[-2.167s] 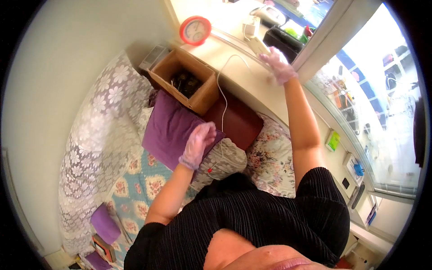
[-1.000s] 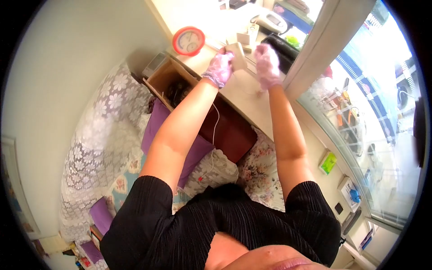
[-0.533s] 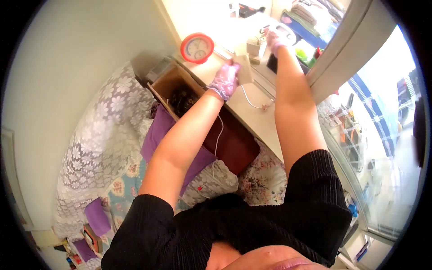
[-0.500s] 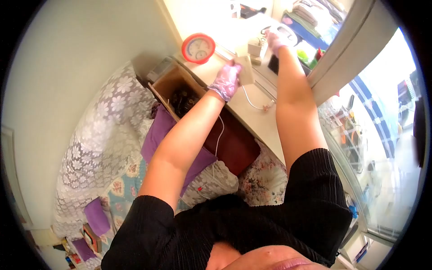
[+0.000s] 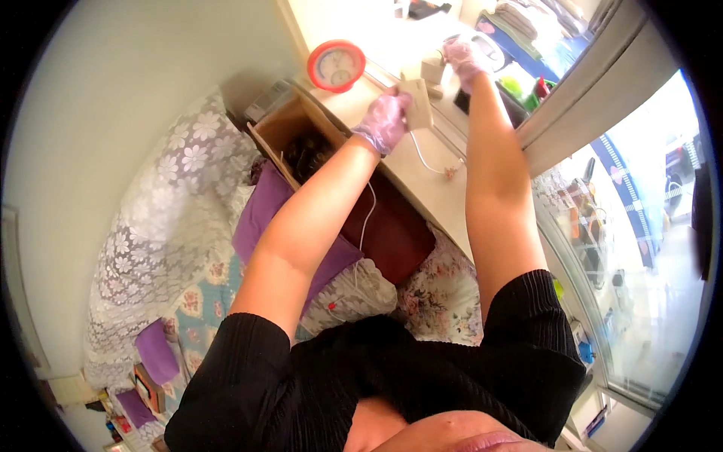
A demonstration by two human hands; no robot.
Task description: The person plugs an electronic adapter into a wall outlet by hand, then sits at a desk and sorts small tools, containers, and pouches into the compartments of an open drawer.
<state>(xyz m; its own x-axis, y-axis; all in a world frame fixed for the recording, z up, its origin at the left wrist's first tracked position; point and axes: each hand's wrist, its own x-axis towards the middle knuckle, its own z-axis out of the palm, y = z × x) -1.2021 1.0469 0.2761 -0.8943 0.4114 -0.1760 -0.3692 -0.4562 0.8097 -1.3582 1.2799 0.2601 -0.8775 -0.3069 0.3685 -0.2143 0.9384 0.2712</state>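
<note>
A flat, cream plastic block (image 5: 419,106) is held above the pale windowsill (image 5: 435,196) by the gloved left hand (image 5: 384,120), whose fingers are closed on the block's left edge. The gloved right hand (image 5: 465,60) is placed farther off and to the right, beside a white, cube-shaped adapter (image 5: 433,71); whether anything is pinched there cannot be told. The block could be dropped, since its slick surface is gripped at one side only, through loose, wrinkled film. It could also be pulled askew if the thin white cord (image 5: 424,157) seen below it were snagged. The round, red-rimmed dial thermometer (image 5: 336,66), set near on the left, could be knocked by a stray knuckle. On the near side, a stiff, open cardboard box (image 5: 273,128), a smooth maroon panel (image 5: 399,237) and a soft purple cushion (image 5: 260,209) are seen
</note>
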